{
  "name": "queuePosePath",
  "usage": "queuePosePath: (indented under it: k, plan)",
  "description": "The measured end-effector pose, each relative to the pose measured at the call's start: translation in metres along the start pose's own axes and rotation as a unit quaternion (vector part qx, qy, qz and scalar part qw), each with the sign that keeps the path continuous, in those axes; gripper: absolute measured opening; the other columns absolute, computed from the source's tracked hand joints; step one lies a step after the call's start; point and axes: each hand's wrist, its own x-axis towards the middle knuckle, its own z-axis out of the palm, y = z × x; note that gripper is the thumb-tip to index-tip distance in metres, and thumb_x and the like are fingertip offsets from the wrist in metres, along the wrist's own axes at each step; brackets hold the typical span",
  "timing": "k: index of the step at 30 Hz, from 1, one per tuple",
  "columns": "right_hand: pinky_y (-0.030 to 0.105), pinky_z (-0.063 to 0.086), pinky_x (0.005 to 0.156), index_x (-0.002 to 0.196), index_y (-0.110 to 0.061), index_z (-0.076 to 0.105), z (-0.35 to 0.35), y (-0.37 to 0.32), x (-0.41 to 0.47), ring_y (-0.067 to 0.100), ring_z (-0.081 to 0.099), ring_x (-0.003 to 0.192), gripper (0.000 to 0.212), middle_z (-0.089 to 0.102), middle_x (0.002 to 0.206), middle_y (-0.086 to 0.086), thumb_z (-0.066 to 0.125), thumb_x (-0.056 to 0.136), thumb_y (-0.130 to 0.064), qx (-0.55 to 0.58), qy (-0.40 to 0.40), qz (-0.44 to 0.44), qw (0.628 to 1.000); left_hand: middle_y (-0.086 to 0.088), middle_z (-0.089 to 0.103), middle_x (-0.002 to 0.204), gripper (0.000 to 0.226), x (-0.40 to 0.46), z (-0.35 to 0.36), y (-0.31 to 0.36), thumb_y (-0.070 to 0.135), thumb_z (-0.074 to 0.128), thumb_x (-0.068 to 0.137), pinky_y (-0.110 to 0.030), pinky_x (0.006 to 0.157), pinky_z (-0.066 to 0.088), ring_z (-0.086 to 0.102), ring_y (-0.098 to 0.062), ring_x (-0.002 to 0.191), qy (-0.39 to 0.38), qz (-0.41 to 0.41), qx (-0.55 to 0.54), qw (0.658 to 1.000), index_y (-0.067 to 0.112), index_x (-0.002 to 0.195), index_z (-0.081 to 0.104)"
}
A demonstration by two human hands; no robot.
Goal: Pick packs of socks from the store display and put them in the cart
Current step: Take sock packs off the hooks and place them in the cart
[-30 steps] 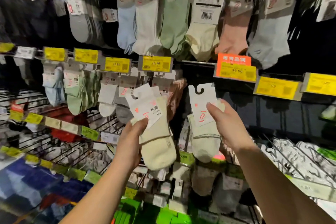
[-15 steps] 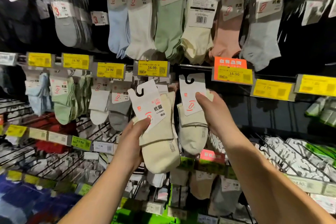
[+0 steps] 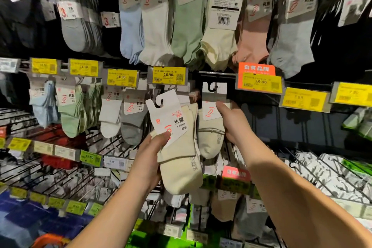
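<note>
While rows of sock packs hang on the store rack, the left hand (image 3: 150, 159) holds a cream sock pack (image 3: 177, 147) in front of the display, its thumb pressed on the white card label (image 3: 167, 116) and its fingers curled behind the socks, so this grip is closed on the pack. The pack is tilted, free of any hook. Just to its right, touching or nearly touching it, a second cream sock pack (image 3: 210, 131) hangs with its card hook at a display peg (image 3: 211, 86). The right hand (image 3: 234, 121) pinches that pack at the card's lower edge, thumb in front, grip closed on it. Yellow price tags (image 3: 168, 75) line the rail above both packs, and an orange sign (image 3: 256, 68) sits further right.
</note>
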Motion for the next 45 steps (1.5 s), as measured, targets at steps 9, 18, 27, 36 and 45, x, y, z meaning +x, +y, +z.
queuePosePath:
  k: [9,18,27,36,45]
  plan:
    - [0.04,0.058,0.089,0.113,-0.022,0.066,-0.003,0.018,0.031,0.022,0.072,0.095,0.043,0.075,0.106,0.005,0.075,0.074,-0.04,-0.046,0.025,-0.01,0.999,-0.004,0.078,0.088,0.02,-0.004,0.007,-0.007,0.008,0.049,0.099,-0.037,0.083,0.051,0.073,-0.016,0.074,-0.016,-0.015,0.007,1.0,0.01,0.109,0.066]
    - [0.021,0.04,0.071,0.117,-0.022,0.057,-0.022,0.026,-0.046,0.004,0.057,0.096,0.027,0.06,0.106,-0.011,0.053,0.101,-0.044,-0.168,0.005,-0.076,0.983,-0.002,0.079,0.087,0.018,-0.008,0.001,-0.01,0.007,0.051,0.099,-0.037,0.08,0.052,0.073,-0.014,0.072,-0.005,-0.008,0.026,1.0,0.015,0.105,0.066]
    - [0.026,0.045,0.073,0.119,-0.021,0.055,0.0,0.029,-0.116,0.005,0.061,0.08,0.058,0.064,0.096,-0.008,0.066,0.078,-0.06,-0.121,-0.156,-0.033,0.98,0.002,0.079,0.088,0.021,-0.008,0.008,-0.027,0.004,0.054,0.097,-0.026,0.065,0.058,0.074,-0.011,0.076,-0.011,-0.005,0.053,0.999,0.016,0.113,0.062]
    - [0.047,0.051,0.103,0.119,-0.027,0.065,0.0,0.029,-0.112,0.017,0.07,0.109,0.033,0.075,0.115,-0.005,0.075,0.088,-0.029,-0.05,-0.176,-0.028,0.983,-0.003,0.075,0.114,0.053,-0.009,0.018,-0.033,0.043,0.061,0.083,-0.034,0.084,0.059,0.073,-0.016,0.102,-0.041,0.022,0.112,0.993,0.015,0.128,0.054]
    - [0.036,0.055,0.098,0.135,-0.009,0.056,-0.012,0.028,-0.109,0.025,0.067,0.118,0.042,0.07,0.126,0.01,0.06,0.094,-0.012,0.11,-0.191,0.021,0.975,-0.006,0.07,0.127,0.065,-0.002,0.013,-0.034,0.046,0.068,0.088,-0.051,0.108,0.047,0.066,-0.024,0.119,-0.026,0.021,0.103,0.994,0.014,0.14,0.048]
